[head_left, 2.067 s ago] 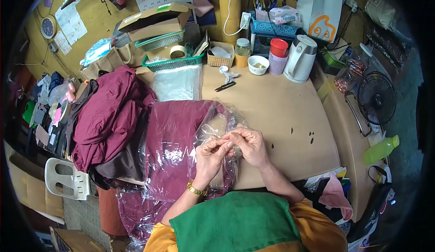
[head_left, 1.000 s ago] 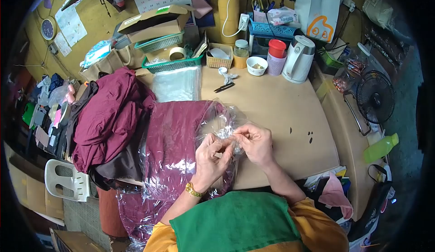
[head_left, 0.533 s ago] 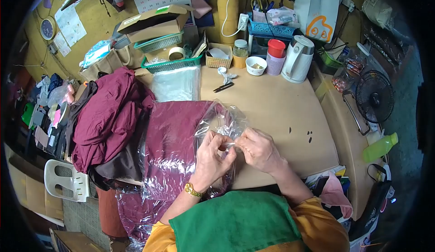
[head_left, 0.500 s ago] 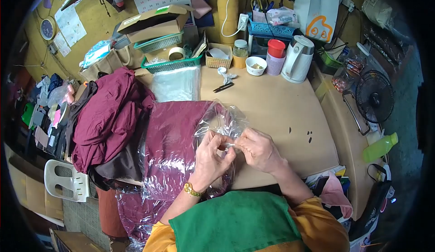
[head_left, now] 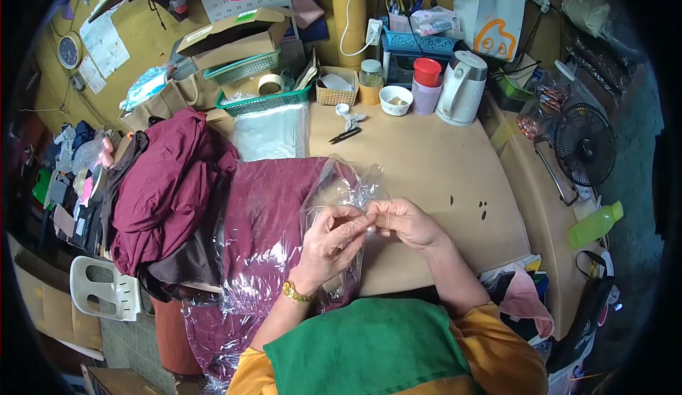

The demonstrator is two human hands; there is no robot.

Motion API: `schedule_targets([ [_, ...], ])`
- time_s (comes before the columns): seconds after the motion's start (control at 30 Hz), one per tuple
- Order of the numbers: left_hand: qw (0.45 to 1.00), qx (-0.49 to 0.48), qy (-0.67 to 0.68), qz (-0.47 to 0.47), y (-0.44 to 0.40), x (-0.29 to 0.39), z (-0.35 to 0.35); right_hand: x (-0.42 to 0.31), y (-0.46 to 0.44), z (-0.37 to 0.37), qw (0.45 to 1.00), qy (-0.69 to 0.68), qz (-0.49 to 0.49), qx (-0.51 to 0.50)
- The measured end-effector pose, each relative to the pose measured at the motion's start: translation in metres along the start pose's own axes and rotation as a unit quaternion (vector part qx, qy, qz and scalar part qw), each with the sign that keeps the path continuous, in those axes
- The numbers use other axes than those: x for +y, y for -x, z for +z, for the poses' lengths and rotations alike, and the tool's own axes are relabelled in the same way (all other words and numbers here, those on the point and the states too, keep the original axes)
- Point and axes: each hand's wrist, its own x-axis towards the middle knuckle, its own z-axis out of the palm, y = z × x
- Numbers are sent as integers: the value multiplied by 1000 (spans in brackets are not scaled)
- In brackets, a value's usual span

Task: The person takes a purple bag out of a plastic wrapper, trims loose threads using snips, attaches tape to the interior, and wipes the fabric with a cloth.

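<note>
The bag runs near to far under the closer left hand, left of the right hand, fingertips meeting, grip unclear.

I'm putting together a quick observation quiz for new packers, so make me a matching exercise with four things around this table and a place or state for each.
Things
1. Flat maroon cloth
2. Gold watch
3. White kettle
4. Black snips

Places or states
A. Around the wrist of the left hand
B. Lying on the table, nearer the person than the white bowl
C. Right of the red-lidded cup
D. Inside clear plastic

Pairs: 1-D, 2-A, 3-C, 4-B
</note>
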Motion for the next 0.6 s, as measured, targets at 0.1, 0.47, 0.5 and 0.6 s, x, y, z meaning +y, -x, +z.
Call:
schedule_targets([
  [0.1,999,-21,37,9,7,-18,-4,-9,2,10,1000,28,0,3],
  [0.47,991,109,-12,-79,6,2,2,-17,2,16,906,285,-88,300],
  [0.5,990,125,-28,-63,5,4,3,-18,0,13,906,285,-88,300],
  [0.6,992,95,-45,-70,-9,12,-4,-19,-6,-5,806,430,-228,338],
])
